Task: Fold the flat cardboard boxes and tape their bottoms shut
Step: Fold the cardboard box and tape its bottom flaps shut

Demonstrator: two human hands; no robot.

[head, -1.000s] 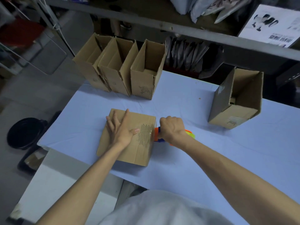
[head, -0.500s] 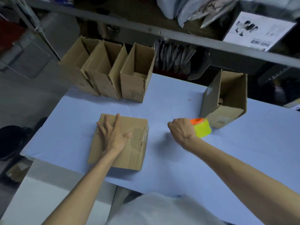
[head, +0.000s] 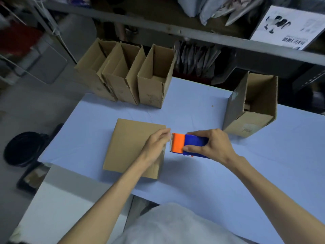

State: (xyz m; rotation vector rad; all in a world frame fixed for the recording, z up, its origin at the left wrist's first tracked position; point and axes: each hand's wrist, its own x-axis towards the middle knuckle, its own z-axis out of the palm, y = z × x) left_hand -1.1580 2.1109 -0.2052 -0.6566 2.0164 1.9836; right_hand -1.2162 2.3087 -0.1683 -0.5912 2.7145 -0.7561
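While the person leans over the table point(head: 219, 187), both bare forearms reach forward and meet near its middle. From the head view, the left hand point(head: 155, 146) lies over the right-hand edge of a cardboard box point(head: 130, 147), its back turned up and its fingers stretched, slightly bent, toward the box's far right corner. The fingertips end just at the mouth of the tape dispenser point(head: 187, 144), where a glint of clear tape point(head: 169, 138) shows. I cannot tell whether that hand pinches the tape or only presses it to the cardboard.

The right hand point(head: 213, 145) is wrapped round the dispenser from behind, thumb along the near side and fingers curled over the top, with the wrist bent a little inward.

That box sits on the table's left half with one broad, plain face up. It is matte brown, flat and sharp-edged. The dispenser is smooth plastic, orange at the front and deep blue at the grip. A pale blue cloth, faintly creased, covers the table.

Along the far edge stand three open boxes point(head: 121, 83), side by side and touching, their flaps upright. A fourth box point(head: 251, 110) stands apart at the right, tilted, its opening toward the viewer. Behind them runs a grey metal shelf rail point(head: 193, 35), with crinkled grey bags point(head: 195, 59) beneath it. A round black bin point(head: 22, 148) sits on the floor at the left.
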